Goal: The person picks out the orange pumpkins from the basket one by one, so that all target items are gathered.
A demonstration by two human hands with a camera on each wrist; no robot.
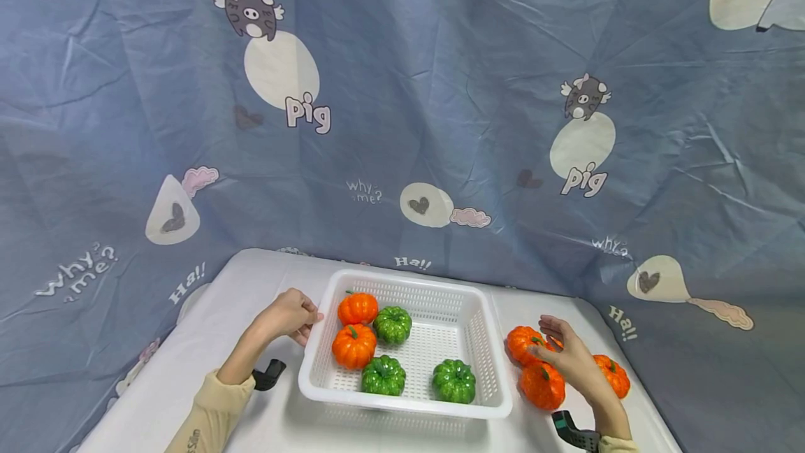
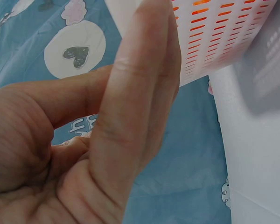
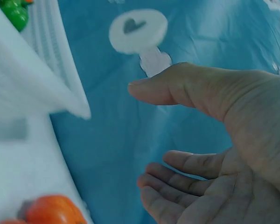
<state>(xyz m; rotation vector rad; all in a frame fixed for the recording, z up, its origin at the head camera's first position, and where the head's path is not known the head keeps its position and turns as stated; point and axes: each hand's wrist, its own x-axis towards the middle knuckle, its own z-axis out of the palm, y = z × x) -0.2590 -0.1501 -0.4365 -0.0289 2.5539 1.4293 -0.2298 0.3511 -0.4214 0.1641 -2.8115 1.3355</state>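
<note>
A white plastic basket [image 1: 402, 407] stands on the table with two orange pumpkins [image 1: 354, 347] at its left side and three small green pumpkins [image 1: 454, 381] among its slatted walls. At the left rim, my left hand [image 1: 291, 314] pinches the edge, its fingers lying along the outer wall in the left wrist view. To the right of the basket, my right hand [image 1: 569, 355] hovers over several orange pumpkins [image 1: 542, 385], thumb and fingers spread apart with nothing between them. Part of one pumpkin is hidden behind that hand.
Another orange pumpkin [image 1: 612, 376] lies right of the right hand, near the table's right edge. A white cloth covers the table [image 1: 251, 285]. Behind it hangs a blue curtain [image 1: 390, 89] printed with pigs.
</note>
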